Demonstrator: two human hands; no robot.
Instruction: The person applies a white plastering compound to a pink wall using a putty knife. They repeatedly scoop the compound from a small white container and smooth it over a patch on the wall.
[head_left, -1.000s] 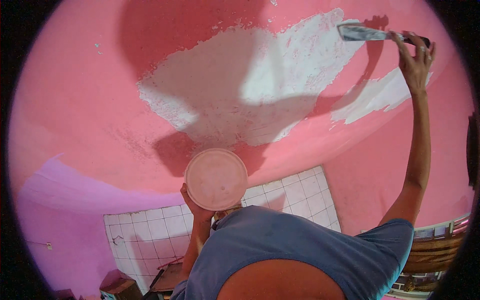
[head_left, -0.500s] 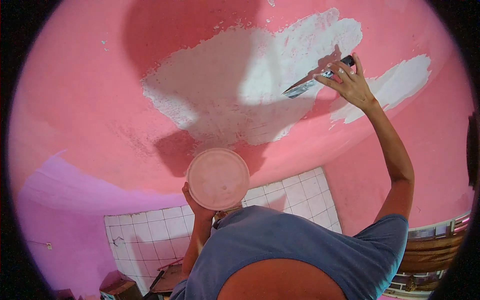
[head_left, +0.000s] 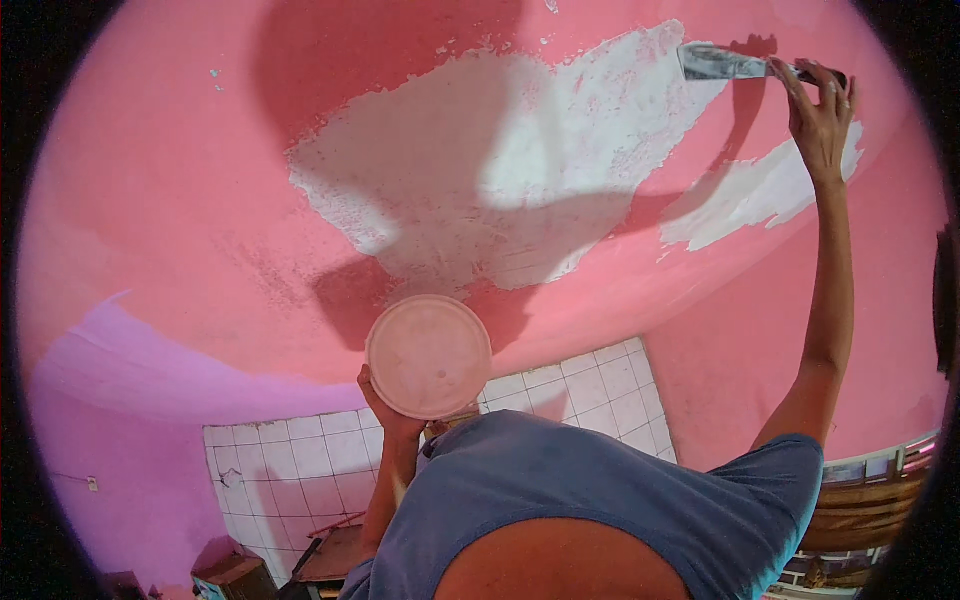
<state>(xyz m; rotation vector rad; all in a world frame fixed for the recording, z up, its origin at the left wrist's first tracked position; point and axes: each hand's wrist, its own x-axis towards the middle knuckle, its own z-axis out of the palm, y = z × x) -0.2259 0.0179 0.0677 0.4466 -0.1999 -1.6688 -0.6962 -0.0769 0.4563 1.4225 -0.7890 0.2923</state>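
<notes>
High at the right, my right hand (head_left: 824,112) grips the dark handle of a putty knife (head_left: 725,63). The wide metal blade carries pale smears and lies against the pink wall (head_left: 180,200), at the upper right edge of a large white filler patch (head_left: 560,160). Below the patch, my left hand (head_left: 393,407) holds a round pinkish tub (head_left: 430,357). Its flat, circular face is toward me; whether that is a lid or a base I cannot tell. Most of my left fingers are hidden behind it.
A smaller white patch (head_left: 765,190) lies on the wall at the right. White tiles (head_left: 300,455) and purple paint (head_left: 120,440) cover lower wall areas. Wooden furniture (head_left: 235,578) stands at the lower left, and a brown slatted thing (head_left: 865,510) is at the lower right.
My right hand has moved up and to the right with the putty knife, from the middle of the large patch to its upper right edge. The tub has barely shifted.
</notes>
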